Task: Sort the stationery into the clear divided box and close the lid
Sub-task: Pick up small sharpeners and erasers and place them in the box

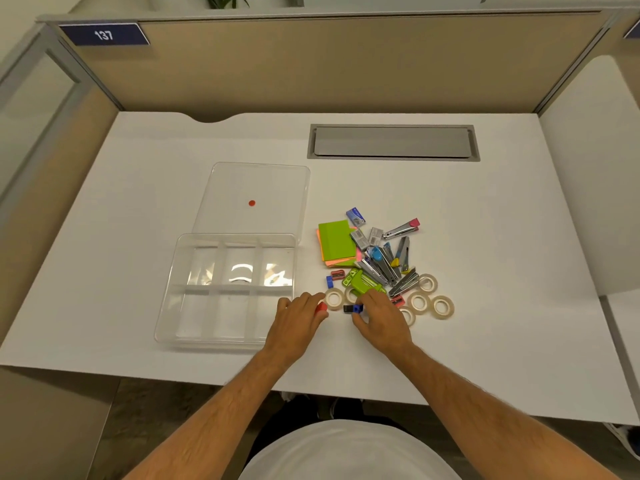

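Clear divided box open, lid behind; stationery pile right.

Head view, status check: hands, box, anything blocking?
Left hand pinches red sharpener; right hand pinches blue sharpener. Box empty, lid open. Nothing blocking; pile unsorted.

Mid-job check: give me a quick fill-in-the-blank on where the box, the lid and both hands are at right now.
1. The clear divided box holds ____ stationery so far.
2. Its lid lies flat on the desk, marked by a ____ dot.
3. The left hand holds a small ____ item.
4. The pile of stationery sits to the ____ of the box.

Missing words: no; red; red; right
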{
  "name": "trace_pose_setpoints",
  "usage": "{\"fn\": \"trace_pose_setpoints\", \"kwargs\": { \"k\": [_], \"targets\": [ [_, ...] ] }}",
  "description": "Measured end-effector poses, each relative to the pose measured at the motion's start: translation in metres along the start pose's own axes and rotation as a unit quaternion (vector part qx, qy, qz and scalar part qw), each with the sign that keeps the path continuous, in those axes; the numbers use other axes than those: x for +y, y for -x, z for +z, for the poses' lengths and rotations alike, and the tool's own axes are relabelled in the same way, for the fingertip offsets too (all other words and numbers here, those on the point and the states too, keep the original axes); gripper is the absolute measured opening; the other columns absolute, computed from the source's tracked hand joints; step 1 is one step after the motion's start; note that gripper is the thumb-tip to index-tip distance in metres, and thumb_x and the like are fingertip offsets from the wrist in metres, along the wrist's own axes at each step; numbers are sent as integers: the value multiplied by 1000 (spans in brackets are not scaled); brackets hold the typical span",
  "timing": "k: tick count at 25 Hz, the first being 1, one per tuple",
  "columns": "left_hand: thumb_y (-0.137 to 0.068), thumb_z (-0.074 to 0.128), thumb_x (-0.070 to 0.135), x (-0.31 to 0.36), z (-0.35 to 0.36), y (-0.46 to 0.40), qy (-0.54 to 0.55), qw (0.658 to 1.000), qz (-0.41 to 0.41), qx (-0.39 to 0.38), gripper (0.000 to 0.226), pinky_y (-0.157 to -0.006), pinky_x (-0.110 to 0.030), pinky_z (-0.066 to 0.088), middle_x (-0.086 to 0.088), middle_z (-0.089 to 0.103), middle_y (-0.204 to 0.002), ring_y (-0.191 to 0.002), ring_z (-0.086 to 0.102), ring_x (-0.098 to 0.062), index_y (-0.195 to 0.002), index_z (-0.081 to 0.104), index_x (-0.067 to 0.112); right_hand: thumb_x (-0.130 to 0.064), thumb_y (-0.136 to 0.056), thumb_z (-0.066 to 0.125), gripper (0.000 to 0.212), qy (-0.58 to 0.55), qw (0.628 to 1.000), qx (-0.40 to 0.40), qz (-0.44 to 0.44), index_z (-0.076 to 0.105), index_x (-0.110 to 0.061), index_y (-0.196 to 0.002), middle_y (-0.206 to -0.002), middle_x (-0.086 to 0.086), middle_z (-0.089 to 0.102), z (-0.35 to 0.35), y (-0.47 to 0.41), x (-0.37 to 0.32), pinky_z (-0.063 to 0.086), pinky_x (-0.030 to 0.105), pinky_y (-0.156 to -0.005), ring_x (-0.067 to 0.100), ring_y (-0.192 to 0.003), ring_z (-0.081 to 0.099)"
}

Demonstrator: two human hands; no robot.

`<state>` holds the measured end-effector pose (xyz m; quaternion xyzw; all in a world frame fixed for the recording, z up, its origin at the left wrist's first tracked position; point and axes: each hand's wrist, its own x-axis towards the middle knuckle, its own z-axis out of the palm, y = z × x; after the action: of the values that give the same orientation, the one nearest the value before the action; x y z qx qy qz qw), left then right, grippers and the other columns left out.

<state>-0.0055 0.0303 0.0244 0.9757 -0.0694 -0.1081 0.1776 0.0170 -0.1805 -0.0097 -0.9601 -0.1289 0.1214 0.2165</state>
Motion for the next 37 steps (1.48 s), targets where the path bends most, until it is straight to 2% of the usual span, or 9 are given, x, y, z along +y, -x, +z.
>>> {"fn": "trace_pose_setpoints", "kwargs": {
  "k": [4,8,12,17,22,25,29,33,37],
  "targets": [
    [-103,44,29,0,-1,-1,5,1000,15,20,36,-90,-37,41,-4,65,-118,-101,61,-22,-137,49,18,-32,-89,58,17,-53,998,-17,16,50,-21,-99,-90,-2,58,-6,-5,-11,48,31,-60,18,-76,54],
    [-103,44,32,-6,-1,0,12,999,19,25,36,-90,-39,43,-3,65,-117,-101,61,-22,-136,50,20,-28,-93,40,8,-45,999,-3,12,45,-24,-90,-78,-1,60,-6,-5,-11,40,31,-51,22,-63,53],
    [-102,44,40,-18,-2,6,40,999,0,23,38,-96,-38,40,1,62,-123,-108,58,-19,-135,51,23,-42,-97,47,21,21,999,-37,21,56,-23,-99,-89,-3,67,-4,-12,-14,50,31,-58,22,-76,64],
    [-97,53,46,-30,-5,15,75,996,8,50,28,-92,-28,35,9,62,-113,-95,58,-10,-119,55,29,-35,-98,45,18,93,990,-106,27,55,-21,-105,-102,3,69,5,-12,-15,53,35,-68,25,-85,65],
    [-94,59,43,-51,-22,12,65,996,37,54,26,-92,-28,37,8,61,-111,-100,54,-10,-114,60,27,-34,-93,56,17,-27,997,-64,39,64,-25,-105,-104,-2,67,-4,-16,-33,52,34,-68,19,-87,62],
    [-91,62,41,-76,-39,11,31,996,52,69,21,-91,-27,30,11,56,-109,-103,48,-9,-108,64,30,-29,-90,65,18,-106,994,-14,33,68,-23,-107,-105,-3,67,-11,-19,-54,53,34,-75,18,-90,61],
    [-89,62,40,-104,-42,14,-64,996,55,29,16,-102,-41,14,12,58,-105,-112,48,-12,-101,70,33,-27,-87,69,14,-126,991,41,33,69,-22,-100,-94,-1,66,-9,-21,-80,52,34,-71,18,-83,59],
    [-84,69,34,-105,-37,3,-221,968,113,-42,13,-104,-60,13,2,67,-105,-118,51,-22,-94,74,27,-26,-87,70,14,-125,988,77,55,69,-21,-100,-90,-2,65,-2,-18,-100,49,29,-70,15,-80,56],
    [-70,85,25,-103,-35,1,-278,949,120,-88,18,-106,-66,7,-6,69,-107,-126,49,-30,-85,76,19,-29,-86,71,12,-135,985,81,75,68,-25,-96,-77,-16,53,0,-10,-115,37,17,-61,5,-72,50]
  ]
}}
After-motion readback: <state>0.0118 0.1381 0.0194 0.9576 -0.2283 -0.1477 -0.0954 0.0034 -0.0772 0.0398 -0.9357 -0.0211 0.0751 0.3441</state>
